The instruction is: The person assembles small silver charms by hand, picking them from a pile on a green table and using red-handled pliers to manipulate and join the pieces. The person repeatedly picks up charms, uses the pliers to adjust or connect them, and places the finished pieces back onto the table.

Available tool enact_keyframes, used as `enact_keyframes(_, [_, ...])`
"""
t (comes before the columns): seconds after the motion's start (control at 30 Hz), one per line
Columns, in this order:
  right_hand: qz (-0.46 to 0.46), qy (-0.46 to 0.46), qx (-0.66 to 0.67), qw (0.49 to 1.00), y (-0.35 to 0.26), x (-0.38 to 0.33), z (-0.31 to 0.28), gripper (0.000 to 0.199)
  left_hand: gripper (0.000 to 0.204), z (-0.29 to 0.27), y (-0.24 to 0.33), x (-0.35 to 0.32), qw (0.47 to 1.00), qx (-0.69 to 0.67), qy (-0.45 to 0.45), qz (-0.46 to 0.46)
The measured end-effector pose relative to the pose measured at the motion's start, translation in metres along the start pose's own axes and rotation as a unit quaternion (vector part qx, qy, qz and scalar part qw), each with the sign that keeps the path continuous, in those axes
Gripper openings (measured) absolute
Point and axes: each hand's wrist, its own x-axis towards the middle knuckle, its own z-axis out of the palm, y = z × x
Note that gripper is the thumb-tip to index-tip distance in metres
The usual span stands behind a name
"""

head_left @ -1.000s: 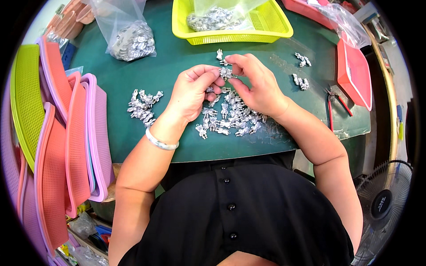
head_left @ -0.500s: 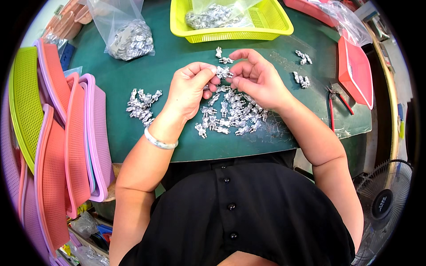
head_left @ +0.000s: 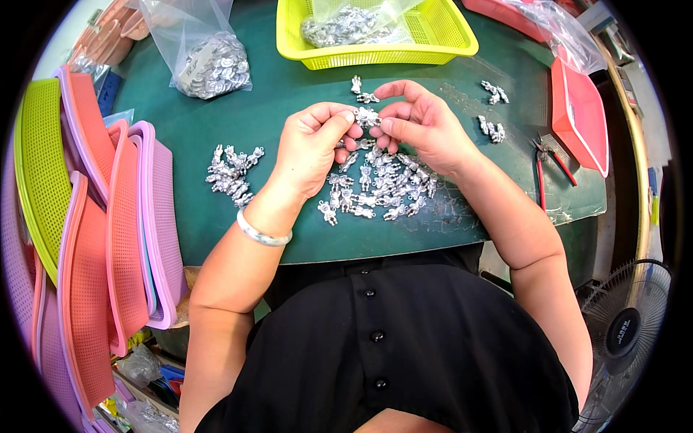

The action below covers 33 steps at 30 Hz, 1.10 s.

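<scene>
A small silver bear-shaped charm point(head_left: 367, 117) is held up between my two hands above the table. My left hand point(head_left: 309, 144), with a pale bangle at its wrist, pinches one end between thumb and fingers. On the other end, the thumb and fingertips of my right hand point(head_left: 427, 136) are closed. Below them lies a loose pile of similar silver charms point(head_left: 382, 184), partly hidden by my hands. Just beyond my fingers sit two more charms point(head_left: 356, 85). A smaller heap of charms point(head_left: 232, 172) rests left of my left wrist.
Red-handled pliers point(head_left: 541, 173) lie at right beside a pink basket point(head_left: 581, 115). A yellow-green basket point(head_left: 375, 56) and a clear bag of silver pieces point(head_left: 213, 68) stand at the back. Stacked colored baskets point(head_left: 123, 231) line the left; a fan point(head_left: 622, 332) is lower right.
My right thumb and fingers have closed in on the charm's right end, where they were spread apart before. The charm has shifted slightly right in my left hand.
</scene>
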Motion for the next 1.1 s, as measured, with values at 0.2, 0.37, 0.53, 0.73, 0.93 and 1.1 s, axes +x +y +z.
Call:
enact_keyframes(0.2, [-0.011, 0.012, -0.022, 1.000, 0.002, 0.001, 0.001, 0.036, 0.013, -0.001, -0.001, 0.000, 1.000, 0.004, -0.007, 0.000])
enact_keyframes(0.37, [-0.105, 0.035, -0.158, 0.981, 0.008, 0.002, 0.000, 0.037, 0.014, 0.000, 0.003, -0.001, 1.000, -0.003, -0.020, -0.016])
enact_keyframes(0.53, [-0.273, 0.065, -0.423, 0.862, 0.008, -0.002, 0.003, 0.043, 0.013, -0.001, 0.001, 0.001, 0.999, -0.033, -0.020, -0.027])
enact_keyframes(0.73, [-0.292, 0.080, -0.448, 0.841, 0.006, 0.006, -0.002, 0.049, 0.014, -0.001, -0.002, 0.002, 1.000, -0.019, -0.014, -0.017])
enact_keyframes(0.93, [-0.275, 0.052, -0.607, 0.743, 0.015, 0.019, -0.016, 0.052, 0.017, 0.000, -0.005, 0.001, 0.999, 0.048, -0.020, 0.015])
enact_keyframes(1.1, [-0.205, 0.037, -0.538, 0.817, 0.008, 0.015, -0.016, 0.047, 0.018, 0.002, -0.005, 0.000, 0.998, 0.053, -0.015, 0.021])
